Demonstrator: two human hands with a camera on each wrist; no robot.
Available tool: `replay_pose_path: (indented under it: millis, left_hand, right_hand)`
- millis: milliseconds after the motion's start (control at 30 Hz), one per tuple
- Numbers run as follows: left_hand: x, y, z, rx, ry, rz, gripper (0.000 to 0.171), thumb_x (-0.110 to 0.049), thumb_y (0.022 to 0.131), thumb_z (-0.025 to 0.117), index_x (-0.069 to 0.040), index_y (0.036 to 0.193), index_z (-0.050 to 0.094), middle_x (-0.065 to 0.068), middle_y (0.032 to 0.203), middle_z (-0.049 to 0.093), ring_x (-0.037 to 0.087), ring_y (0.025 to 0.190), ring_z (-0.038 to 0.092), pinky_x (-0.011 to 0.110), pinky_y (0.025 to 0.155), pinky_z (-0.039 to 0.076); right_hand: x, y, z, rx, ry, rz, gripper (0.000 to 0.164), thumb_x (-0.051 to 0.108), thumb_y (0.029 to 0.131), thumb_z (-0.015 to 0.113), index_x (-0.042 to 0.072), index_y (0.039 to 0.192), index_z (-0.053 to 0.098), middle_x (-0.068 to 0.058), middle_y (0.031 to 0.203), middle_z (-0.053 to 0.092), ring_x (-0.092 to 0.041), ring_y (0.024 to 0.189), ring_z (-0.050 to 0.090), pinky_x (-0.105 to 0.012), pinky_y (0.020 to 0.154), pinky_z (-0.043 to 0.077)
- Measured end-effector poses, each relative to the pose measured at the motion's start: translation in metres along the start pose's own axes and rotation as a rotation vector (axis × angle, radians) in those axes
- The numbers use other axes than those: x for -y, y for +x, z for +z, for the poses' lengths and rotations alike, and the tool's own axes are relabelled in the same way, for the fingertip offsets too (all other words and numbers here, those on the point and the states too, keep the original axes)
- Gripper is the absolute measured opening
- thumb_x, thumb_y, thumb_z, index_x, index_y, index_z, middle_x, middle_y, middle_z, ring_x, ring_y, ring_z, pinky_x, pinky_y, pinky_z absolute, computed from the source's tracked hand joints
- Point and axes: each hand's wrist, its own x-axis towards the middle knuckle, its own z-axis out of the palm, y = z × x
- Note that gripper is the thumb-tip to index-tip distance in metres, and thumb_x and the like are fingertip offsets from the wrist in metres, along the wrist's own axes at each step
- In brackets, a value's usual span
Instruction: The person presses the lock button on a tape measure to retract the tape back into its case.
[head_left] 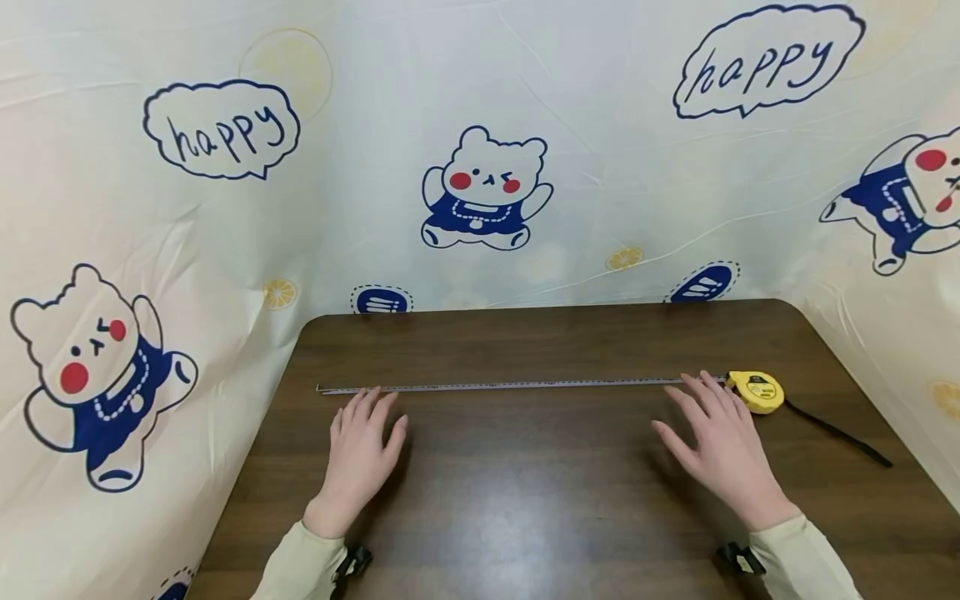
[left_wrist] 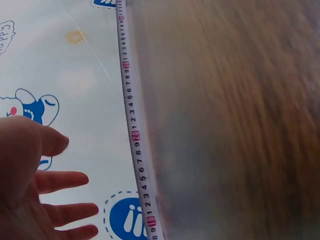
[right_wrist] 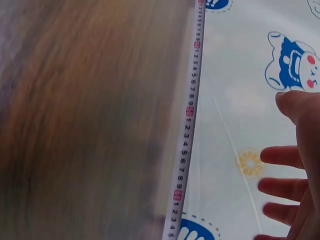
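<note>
Only the head view shows the yellow tape case [head_left: 757, 392]; left grip [head_left: 358, 460] and right grip [head_left: 718, 446] splay loosely.

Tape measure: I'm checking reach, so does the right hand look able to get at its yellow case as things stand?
Probably yes: the right hand appears to hold nothing and is right beside the yellow case, with nothing visible blocking the way.

I wear a long, pale cream fabric sleeve [head_left: 296, 568] down to the wrist of my bare left hand [head_left: 360, 460], and a matching pale cream right sleeve [head_left: 801, 557] above my bare right hand [head_left: 718, 450]. A small, blocky black left wrist device [head_left: 354, 563] and a similar black right wrist device [head_left: 738, 558] sit at my cuffs.
</note>
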Motion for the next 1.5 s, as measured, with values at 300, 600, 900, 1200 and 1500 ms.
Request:
replay_pose_path:
  millis: [300,600,900,1200,1500]
  left_hand:
    - [0.015,0.010,-0.006,0.033,-0.016,-0.016,0.032,-0.022,0.101,0.069,-0.004,0.128,0.070,0.020,0.126,0.069,0.045,0.118,0.060,0.069,0.093,0.043]
    - [0.047,0.028,-0.021,0.096,-0.061,-0.035,0.029,-0.018,0.099,0.071,-0.002,0.123,0.071,0.021,0.118,0.070,0.041,0.106,0.067,0.062,0.085,0.053]
    - [0.089,0.045,-0.033,0.112,-0.098,-0.100,0.031,-0.015,0.098,0.073,0.002,0.123,0.068,0.022,0.110,0.069,0.036,0.091,0.067,0.056,0.081,0.055]
    - [0.116,0.045,-0.040,0.174,-0.074,-0.170,0.045,-0.018,0.100,0.069,0.003,0.138,0.056,0.036,0.126,0.052,0.043,0.102,0.057,0.059,0.082,0.047]
    - [0.129,0.053,-0.036,0.209,-0.064,-0.162,0.044,-0.018,0.101,0.067,0.007,0.136,0.057,0.026,0.101,0.059,0.042,0.098,0.054,0.058,0.082,0.045]
  right_hand:
    - [-0.023,-0.001,-0.004,0.011,-0.033,-0.002,0.038,0.019,0.085,0.082,0.002,0.118,0.071,-0.021,0.113,0.069,-0.045,0.106,0.063,-0.066,0.087,0.047]
    - [-0.061,-0.004,-0.010,0.043,-0.061,0.074,0.034,0.018,0.087,0.082,-0.001,0.113,0.071,-0.024,0.107,0.070,-0.045,0.098,0.065,-0.065,0.084,0.050]
    - [-0.093,-0.003,-0.021,0.068,-0.100,0.107,0.035,0.013,0.086,0.082,-0.005,0.113,0.068,-0.032,0.113,0.064,-0.053,0.101,0.059,-0.070,0.082,0.047]
    - [-0.123,0.005,-0.027,0.192,-0.079,0.165,0.047,0.017,0.089,0.082,-0.005,0.125,0.063,-0.034,0.123,0.056,-0.052,0.107,0.052,-0.070,0.086,0.046]
    - [-0.146,0.010,-0.025,0.337,-0.033,0.158,0.060,0.025,0.089,0.083,-0.003,0.135,0.057,-0.037,0.128,0.052,-0.058,0.112,0.048,-0.074,0.089,0.043]
